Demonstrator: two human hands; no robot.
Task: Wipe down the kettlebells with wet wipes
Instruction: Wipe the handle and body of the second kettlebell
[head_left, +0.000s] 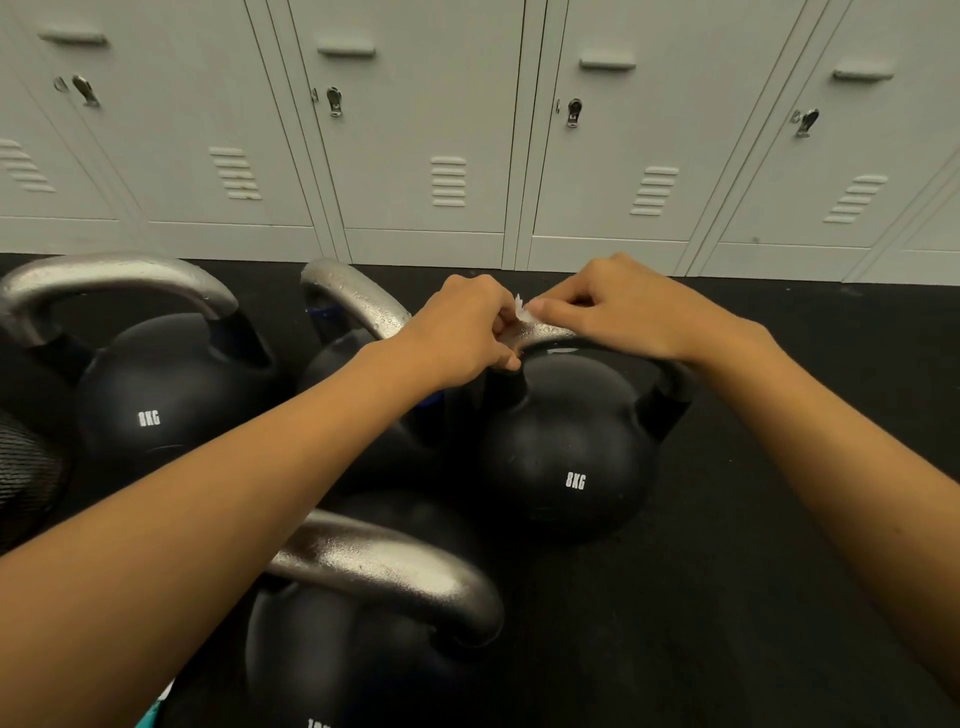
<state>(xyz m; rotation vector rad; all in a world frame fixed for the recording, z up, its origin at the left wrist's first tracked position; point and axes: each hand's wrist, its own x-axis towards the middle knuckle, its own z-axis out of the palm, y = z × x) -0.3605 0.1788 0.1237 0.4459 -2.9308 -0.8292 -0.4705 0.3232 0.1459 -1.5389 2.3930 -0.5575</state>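
Kettlebells stood on the black floor (727, 571) before grey lockers (426, 156), four in the head view. The one marked 8KG (566, 447) sat right of centre, its silver handle (545, 332) running left to right directly under both hands. The left hand (462, 332) curled over the handle's left end; the right hand (618, 306) closed above the right part. Between their fingertips both pinched a small white wipe (523, 312), so wiping would likely run along the handle's length.

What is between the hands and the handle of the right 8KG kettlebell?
Only a small white wipe, pinched between the left hand and right hand just above the kettlebell handle. Nothing else visible blocks it.
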